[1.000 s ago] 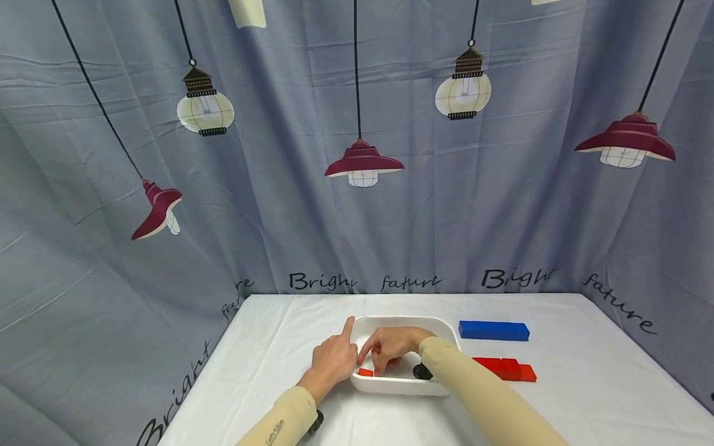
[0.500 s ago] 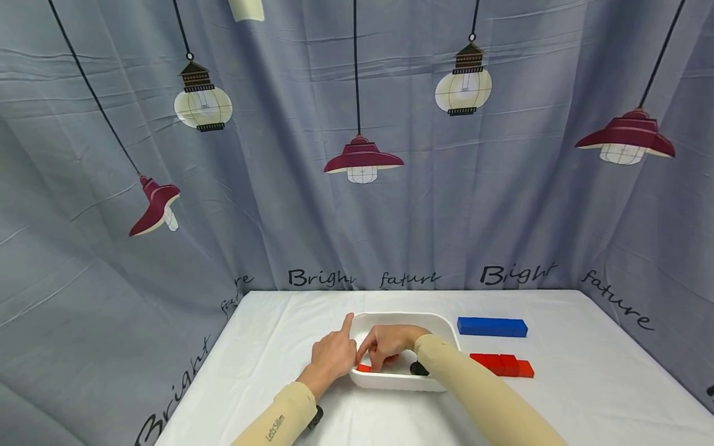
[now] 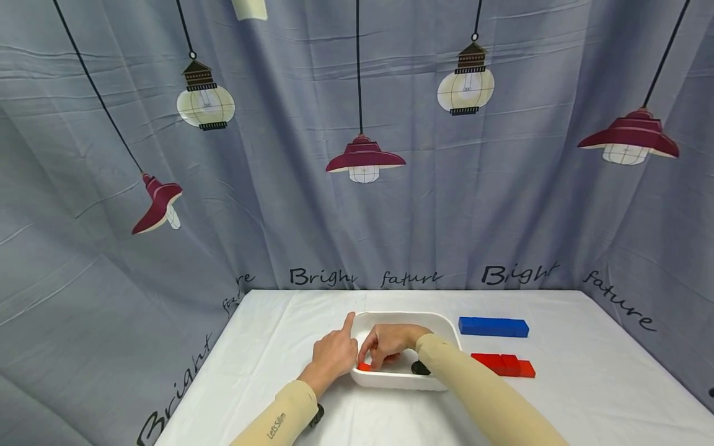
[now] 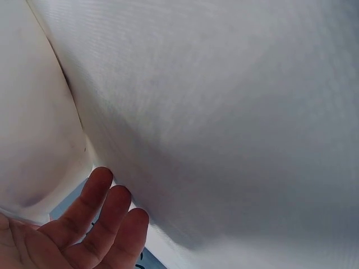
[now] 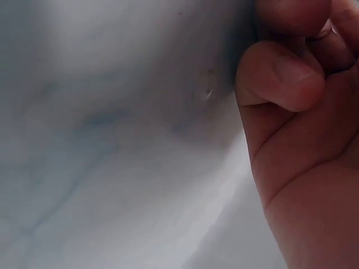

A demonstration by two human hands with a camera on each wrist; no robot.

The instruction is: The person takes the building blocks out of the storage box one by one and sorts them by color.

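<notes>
A white rectangular tray (image 3: 401,382) stands on the table, with my left hand (image 3: 333,356) at its left end. That hand's index finger points along the rim; in the left wrist view its other fingers (image 4: 116,210) lie fairly straight against the tray's outer wall. My right hand (image 3: 387,342) reaches down inside the tray. Index finger and thumb stand on either side of a small red block (image 3: 364,367) in the near left corner, pinching it. In the right wrist view the thumb (image 5: 280,78) is bent, and the block is hidden.
A row of blue blocks (image 3: 493,327) lies right of the tray at the back. Nearer, several red blocks (image 3: 507,365) form a row, partly behind the right sleeve (image 3: 480,384). A grey curtain (image 3: 413,217) with printed lamps hangs behind the white-covered table (image 3: 279,353).
The right fingers have closed in slightly on the small red block in the corner. Left hand and tray stay in place; the head view has shifted a little.
</notes>
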